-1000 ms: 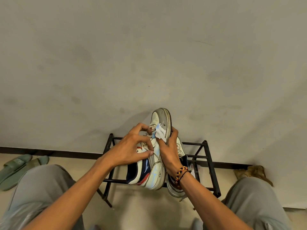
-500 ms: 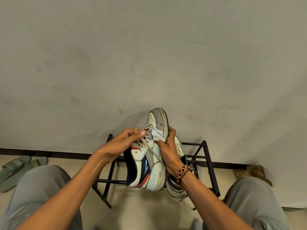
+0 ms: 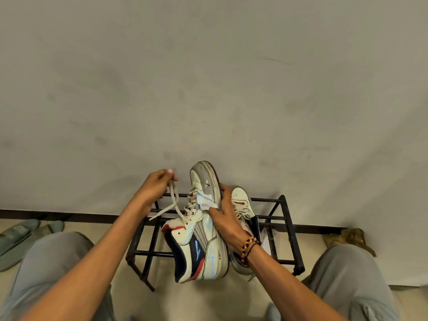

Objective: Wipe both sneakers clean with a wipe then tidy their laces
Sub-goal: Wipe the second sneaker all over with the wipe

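Note:
A white, navy and red sneaker (image 3: 199, 242) is held upright in the air, toe up, sole to the right. My right hand (image 3: 225, 218) grips it by the sole and pins a crumpled white wipe (image 3: 205, 201) against its side. My left hand (image 3: 154, 187) pinches the sneaker's pale lace (image 3: 174, 202) and holds it out to the upper left, away from the eyelets. The second white sneaker (image 3: 242, 205) rests on the black rack behind my right hand, partly hidden.
A black metal shoe rack (image 3: 289, 230) stands against the grey wall. Green slippers (image 3: 20, 235) lie on the floor at the left, a brown item (image 3: 347, 237) at the right. My grey-trousered knees (image 3: 347, 274) frame the bottom of the view.
My left hand has moved up and to the left from the eyelets, drawing the lace out. The sneaker has tilted a little; my right hand keeps its grip.

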